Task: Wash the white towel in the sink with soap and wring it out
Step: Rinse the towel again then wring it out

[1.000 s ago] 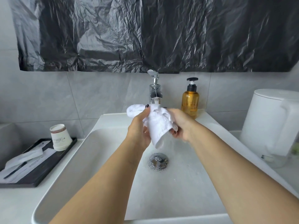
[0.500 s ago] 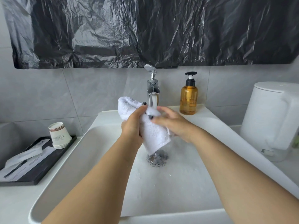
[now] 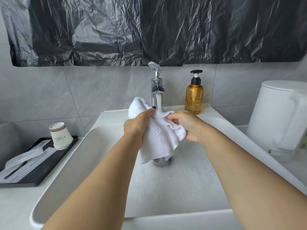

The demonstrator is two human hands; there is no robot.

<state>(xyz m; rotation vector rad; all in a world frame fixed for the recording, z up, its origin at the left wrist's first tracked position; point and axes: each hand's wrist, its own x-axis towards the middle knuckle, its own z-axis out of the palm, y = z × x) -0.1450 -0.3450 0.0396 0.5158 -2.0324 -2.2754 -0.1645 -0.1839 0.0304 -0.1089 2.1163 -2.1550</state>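
Note:
The white towel (image 3: 159,138) hangs bunched over the white sink (image 3: 182,188), just under the chrome tap (image 3: 157,95). My left hand (image 3: 137,125) grips its upper left part, fingers curled round the cloth. My right hand (image 3: 187,125) grips the towel's right side, its fingers curled into the fabric. The towel's lower end dangles above the drain (image 3: 163,161) and hides part of it. Water runs off the towel near my right hand. An amber soap bottle (image 3: 194,95) with a black pump stands on the sink's back ledge, right of the tap.
A white kettle (image 3: 280,117) stands on the counter at the right. At the left, a black tray (image 3: 39,168) holds stacked paper cups (image 3: 60,136) and white packets. Black plastic sheeting (image 3: 149,30) covers the wall above the tap.
My right hand has shifted from lying over the towel's top to gripping its right side. The towel hangs lower and more spread, covering part of the drain.

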